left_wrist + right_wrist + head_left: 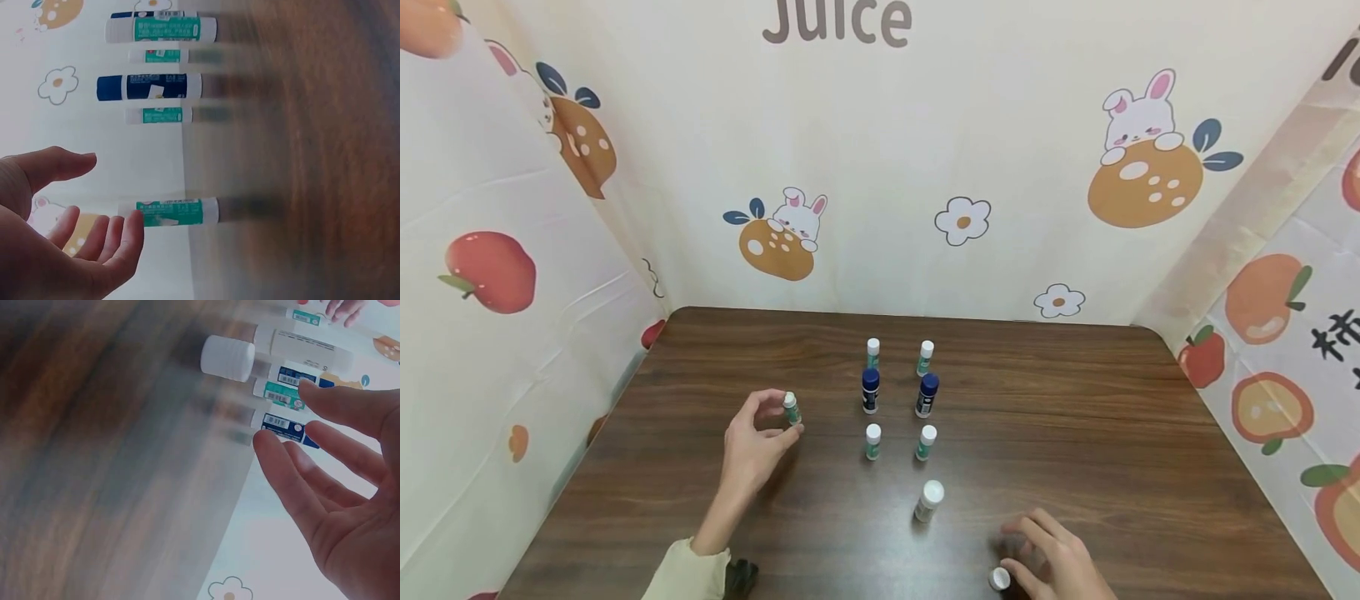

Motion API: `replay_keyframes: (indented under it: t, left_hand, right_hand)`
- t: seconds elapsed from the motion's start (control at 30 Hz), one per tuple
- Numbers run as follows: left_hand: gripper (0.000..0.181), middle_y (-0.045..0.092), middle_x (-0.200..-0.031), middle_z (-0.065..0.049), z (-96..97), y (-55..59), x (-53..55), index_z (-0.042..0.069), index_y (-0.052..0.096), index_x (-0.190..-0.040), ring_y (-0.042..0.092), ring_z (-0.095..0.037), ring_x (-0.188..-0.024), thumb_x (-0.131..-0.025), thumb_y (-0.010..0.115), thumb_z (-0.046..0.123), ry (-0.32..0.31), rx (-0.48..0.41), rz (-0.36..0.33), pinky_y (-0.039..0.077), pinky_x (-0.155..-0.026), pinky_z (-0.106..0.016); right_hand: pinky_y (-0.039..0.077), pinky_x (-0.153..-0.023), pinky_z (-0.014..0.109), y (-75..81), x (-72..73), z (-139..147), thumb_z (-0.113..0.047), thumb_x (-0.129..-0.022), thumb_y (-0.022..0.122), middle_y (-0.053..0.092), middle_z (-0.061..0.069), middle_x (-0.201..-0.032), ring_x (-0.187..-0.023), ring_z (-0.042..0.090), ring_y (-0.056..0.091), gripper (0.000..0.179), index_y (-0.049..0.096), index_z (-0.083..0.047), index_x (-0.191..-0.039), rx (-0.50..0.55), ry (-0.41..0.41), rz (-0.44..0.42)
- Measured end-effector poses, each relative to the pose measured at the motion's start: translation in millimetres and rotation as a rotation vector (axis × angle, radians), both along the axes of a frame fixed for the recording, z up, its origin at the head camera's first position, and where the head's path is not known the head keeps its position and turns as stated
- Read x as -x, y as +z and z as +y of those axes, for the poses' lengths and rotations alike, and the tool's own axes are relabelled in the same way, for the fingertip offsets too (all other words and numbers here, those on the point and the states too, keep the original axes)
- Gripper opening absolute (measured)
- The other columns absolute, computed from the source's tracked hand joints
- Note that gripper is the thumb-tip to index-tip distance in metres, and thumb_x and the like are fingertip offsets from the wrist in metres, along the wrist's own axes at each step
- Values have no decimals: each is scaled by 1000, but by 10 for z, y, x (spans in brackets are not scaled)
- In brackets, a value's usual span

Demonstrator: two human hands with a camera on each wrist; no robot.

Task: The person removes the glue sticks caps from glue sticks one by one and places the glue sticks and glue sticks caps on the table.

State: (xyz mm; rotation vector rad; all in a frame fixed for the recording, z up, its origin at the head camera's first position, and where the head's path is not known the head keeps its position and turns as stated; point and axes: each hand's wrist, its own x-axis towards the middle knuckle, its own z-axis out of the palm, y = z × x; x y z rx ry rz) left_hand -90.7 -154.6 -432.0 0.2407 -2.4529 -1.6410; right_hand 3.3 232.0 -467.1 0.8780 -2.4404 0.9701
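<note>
My left hand (756, 446) is around a green-labelled glue stick (792, 408) that stands upright on the table. In the left wrist view its thumb is well apart from the fingers, and the fingertips overlap the white top of that glue stick (172, 212) without curling round it. At the front right, my right hand (1051, 554) hovers low with loosely bent fingers. Close to its thumb is a small white cap-like piece (999, 578). The right wrist view shows this white piece (228, 358) apart from the fingers, with nothing held.
Two blue-capped glue sticks (870, 392) stand mid-table, among several green-labelled ones with white caps (872, 442), in two columns. In front of them is a larger white stick (929, 500). Printed cloth (880, 167) surrounds the brown table (1075, 417).
</note>
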Motion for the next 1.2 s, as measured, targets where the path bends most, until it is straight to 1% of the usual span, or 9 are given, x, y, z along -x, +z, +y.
replay_keyframes:
  t: [0.07,0.13,0.4,0.53,0.67,0.8,1.0,1.1,1.2]
  left_hand:
    - [48,60,-115,-12,11,0,-44,7,56,-116,57,-28,-106,-73,78,2,-15,-26,-13,53,-75,-23]
    - [48,60,-115,-14,31,-12,-81,7,57,-115,57,-29,-105,-73,78,1,-23,-52,-11,53,-73,-21]
    - [36,62,-107,-18,206,-127,-141,3,62,-103,59,-36,-96,-71,77,-6,-103,-197,47,55,-70,-24]
    - [35,63,-105,-17,294,-174,-179,7,63,-101,64,-33,-85,-71,77,-6,-129,-210,18,55,-68,-26]
    - [35,62,-104,-18,368,-186,-217,6,63,-100,65,-30,-78,-70,76,-8,-156,-233,-10,55,-67,-27]
    - [36,61,-103,-20,437,-189,-257,6,63,-99,63,-35,-84,-69,74,-11,-190,-258,-18,56,-67,-27]
    - [38,61,-102,-19,548,-220,-304,7,63,-99,59,-39,-97,-68,74,-13,-259,-275,12,56,-71,-29]
    - [41,62,-103,-19,599,-237,-317,7,63,-99,58,-39,-100,-67,74,-15,-298,-286,31,56,-74,-32]
    - [42,62,-103,-20,644,-253,-329,6,63,-99,57,-39,-101,-66,74,-16,-340,-300,42,55,-75,-35]
  right_hand:
    - [38,-44,7,11,9,-2,-21,-78,78,55,-2,-91,-67,4,51,28,63,-8,-98,39,9,8]
    - [39,-43,7,29,22,-4,-20,-79,77,55,-2,-93,-67,5,51,28,63,-7,-99,63,11,19]
    - [41,-44,8,158,71,-21,-10,-71,82,56,-3,-97,-70,7,54,38,63,-10,-104,90,-9,14]
    - [42,-45,8,229,84,-50,-4,-67,83,55,-5,-97,-71,7,55,43,63,-10,-105,85,-14,6]
    - [43,-46,8,311,80,-90,4,-61,83,55,-5,-98,-70,6,55,49,64,-12,-103,61,-51,-30]
    - [44,-48,8,381,82,-128,9,-58,82,55,-6,-99,-71,6,55,53,64,-13,-103,46,-68,-62]
    - [45,-49,9,421,120,-156,10,-56,82,54,-5,-99,-70,6,57,56,64,-14,-104,65,-36,-39]
    - [45,-49,9,419,140,-165,6,-60,82,55,-3,-100,-72,6,57,53,64,-13,-105,81,-13,-19]
    - [45,-50,9,420,160,-177,-8,-73,81,55,-2,-101,-74,4,57,37,63,-12,-105,92,7,1]
